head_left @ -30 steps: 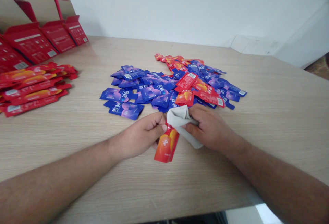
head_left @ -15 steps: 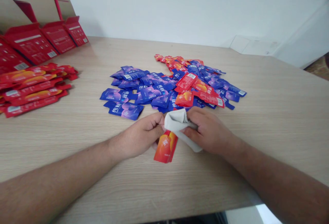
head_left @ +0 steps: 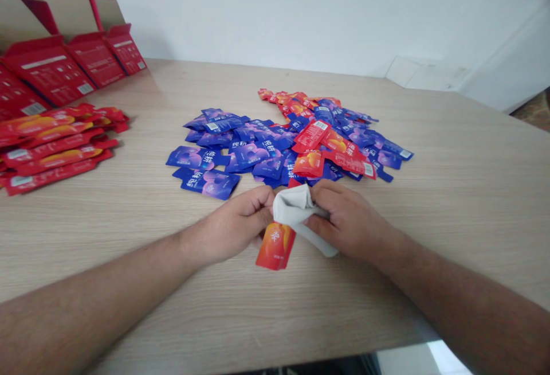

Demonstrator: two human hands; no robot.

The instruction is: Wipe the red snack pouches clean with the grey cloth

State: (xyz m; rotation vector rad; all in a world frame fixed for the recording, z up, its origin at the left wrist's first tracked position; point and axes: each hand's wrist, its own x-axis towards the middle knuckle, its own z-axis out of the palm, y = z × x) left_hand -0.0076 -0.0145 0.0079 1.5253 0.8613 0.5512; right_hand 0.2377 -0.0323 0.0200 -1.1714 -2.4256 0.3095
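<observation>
My left hand (head_left: pixel 234 226) pinches the top of a red and orange sachet (head_left: pixel 275 246), which hangs down just above the wooden table (head_left: pixel 129 214). My right hand (head_left: pixel 350 220) grips a bunched grey cloth (head_left: pixel 296 209) and presses it against the sachet's upper part. Both hands meet near the table's front middle. Just beyond them lies a heap of blue sachets (head_left: pixel 244 148) mixed with red sachets (head_left: pixel 330 145).
A row of red sachets (head_left: pixel 55 143) lies at the left edge. Behind it stand open red cartons (head_left: pixel 64 59) with brown flaps. A white wall runs behind the table. The front edge of the table is close below my arms.
The cloth in my right hand has slid slightly left and up over the sachet's top. The sachet has shifted a little. The piles have not moved.
</observation>
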